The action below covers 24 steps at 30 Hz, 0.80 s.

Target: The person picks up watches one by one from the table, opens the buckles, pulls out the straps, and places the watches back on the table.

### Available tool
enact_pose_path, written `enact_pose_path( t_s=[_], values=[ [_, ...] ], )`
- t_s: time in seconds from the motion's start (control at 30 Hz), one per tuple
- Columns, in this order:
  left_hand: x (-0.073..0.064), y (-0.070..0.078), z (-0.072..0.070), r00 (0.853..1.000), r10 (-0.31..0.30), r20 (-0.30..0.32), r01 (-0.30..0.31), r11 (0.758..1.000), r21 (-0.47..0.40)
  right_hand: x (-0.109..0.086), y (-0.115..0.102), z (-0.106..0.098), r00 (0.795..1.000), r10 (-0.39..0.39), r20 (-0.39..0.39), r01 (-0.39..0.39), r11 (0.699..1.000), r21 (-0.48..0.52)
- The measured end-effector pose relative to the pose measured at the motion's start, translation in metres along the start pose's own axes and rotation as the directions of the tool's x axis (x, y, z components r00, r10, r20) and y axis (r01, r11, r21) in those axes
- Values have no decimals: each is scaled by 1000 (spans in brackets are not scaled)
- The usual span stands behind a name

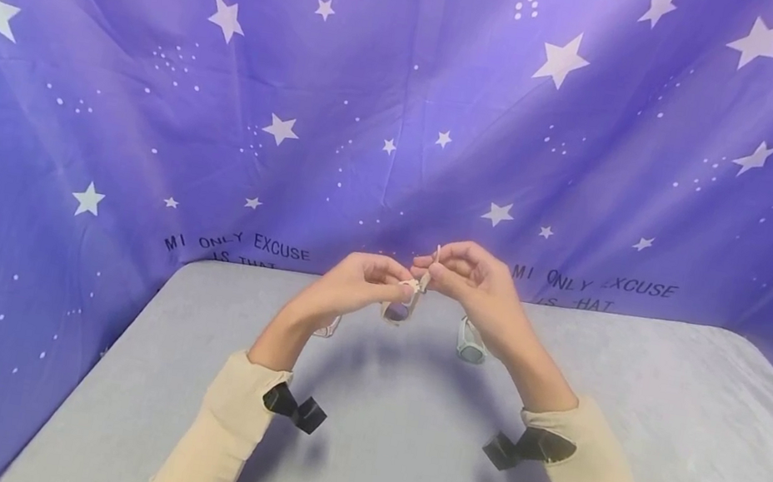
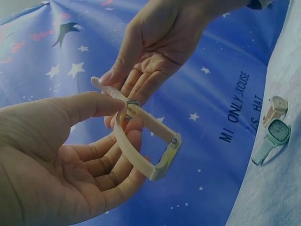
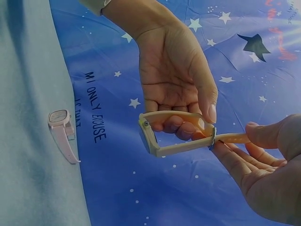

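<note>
Raised over the table between both hands is a beige wristwatch (image 1: 396, 311) with a rectangular case. Its strap (image 2: 153, 124) forms a closed loop, passing through a metal buckle (image 3: 212, 138). My left hand (image 1: 363, 281) pinches the strap close to the buckle between thumb and fingers. From the other side, my right hand (image 1: 477, 279) pinches the free strap end, which sticks out past the buckle in both wrist views. The watch face is turned mostly away in the left wrist view.
A pink watch (image 3: 59, 118) lies on the grey-covered table (image 1: 382, 459), left of the hands. Toward the right lie a pale green watch (image 2: 277, 132) and a beige watch with a round face (image 2: 279, 104). A purple star-patterned cloth (image 1: 410, 93) hangs behind the table.
</note>
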<state>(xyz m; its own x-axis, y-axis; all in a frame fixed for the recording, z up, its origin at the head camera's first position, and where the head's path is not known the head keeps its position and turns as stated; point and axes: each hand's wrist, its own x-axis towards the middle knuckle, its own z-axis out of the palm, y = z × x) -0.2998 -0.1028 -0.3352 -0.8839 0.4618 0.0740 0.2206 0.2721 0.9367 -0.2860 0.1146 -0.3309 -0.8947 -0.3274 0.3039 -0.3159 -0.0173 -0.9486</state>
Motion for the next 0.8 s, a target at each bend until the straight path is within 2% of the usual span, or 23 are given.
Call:
enact_pose_path(
  t_s=[0.23, 0.4, 0.63, 0.8],
  values=[
    [0, 0, 2, 1000, -5, -25, 4, 1000, -17, -1, 2, 3, 1000, -14, -17, 15, 1000, 16],
    [0, 0, 6, 999, -11, -38, 8, 998, -68, 0, 3, 4, 999, -31, -37, 32, 999, 28],
    [0, 0, 7, 996, -48, -80, 41, 995, -89, 0, 3, 6, 997, -61, -56, 61, 998, 0],
    [1, -1, 7, 995, -79, -61, 74, 993, -90, -2, 1, 7, 995, -56, -78, 54, 998, -32]
  ],
)
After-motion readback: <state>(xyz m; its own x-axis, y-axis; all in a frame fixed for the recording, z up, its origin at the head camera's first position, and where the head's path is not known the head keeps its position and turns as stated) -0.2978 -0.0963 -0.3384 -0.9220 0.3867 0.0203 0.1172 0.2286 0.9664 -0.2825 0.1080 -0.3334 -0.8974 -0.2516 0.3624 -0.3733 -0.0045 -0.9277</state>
